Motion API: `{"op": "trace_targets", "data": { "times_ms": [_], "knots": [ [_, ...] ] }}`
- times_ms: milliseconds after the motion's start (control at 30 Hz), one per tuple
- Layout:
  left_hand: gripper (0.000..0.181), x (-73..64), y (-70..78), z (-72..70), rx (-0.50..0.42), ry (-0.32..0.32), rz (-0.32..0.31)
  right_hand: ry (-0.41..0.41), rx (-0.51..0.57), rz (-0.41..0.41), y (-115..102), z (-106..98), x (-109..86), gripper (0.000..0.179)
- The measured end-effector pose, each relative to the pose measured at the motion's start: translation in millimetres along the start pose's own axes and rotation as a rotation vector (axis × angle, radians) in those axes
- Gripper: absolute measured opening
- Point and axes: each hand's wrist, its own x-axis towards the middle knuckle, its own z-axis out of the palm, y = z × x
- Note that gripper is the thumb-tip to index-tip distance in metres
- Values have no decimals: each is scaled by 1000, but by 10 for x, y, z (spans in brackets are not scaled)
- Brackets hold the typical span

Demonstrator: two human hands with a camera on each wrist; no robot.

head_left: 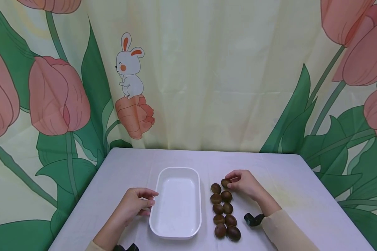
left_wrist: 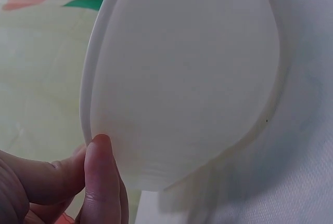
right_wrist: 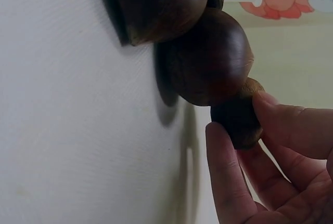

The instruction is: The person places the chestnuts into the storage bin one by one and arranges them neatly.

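A white rectangular tray (head_left: 176,204) lies on the table with nothing in it. At its left side my left hand (head_left: 135,204) pinches the rim between thumb and fingers; the left wrist view shows the fingertips (left_wrist: 100,148) on the tray wall (left_wrist: 187,78). To the right of the tray, brown chestnuts (head_left: 218,208) stand in two columns. My right hand (head_left: 244,183) pinches the chestnut (head_left: 225,182) at the far end of the right column. In the right wrist view, that chestnut (right_wrist: 237,122) sits between thumb and fingers, partly behind a nearer chestnut (right_wrist: 213,60).
A white cloth covers the table (head_left: 270,167). Behind it hangs a curtain (head_left: 207,76) printed with tulips and a rabbit. Black wrist devices show near the right sleeve (head_left: 253,219) and at the bottom edge by the left forearm.
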Motion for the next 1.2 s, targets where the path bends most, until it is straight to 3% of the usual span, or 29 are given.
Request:
{"op": "trace_targets", "data": {
  "times_ms": [167, 500, 867, 1200],
  "knots": [
    [26, 13, -8, -3, 9, -6, 13, -3, 14, -30, -33, -13, 29, 26],
    [24, 7, 0, -2, 4, -3, 15, -25, 74, 1, -197, -1, 52, 26],
    [24, 10, -16, 11, -8, -7, 17, -37, 57, -23, -410, 45, 42, 25],
    [25, -4, 0, 3, -10, -5, 16, -67, 89, -93, -607, 122, 24, 27]
  ]
}}
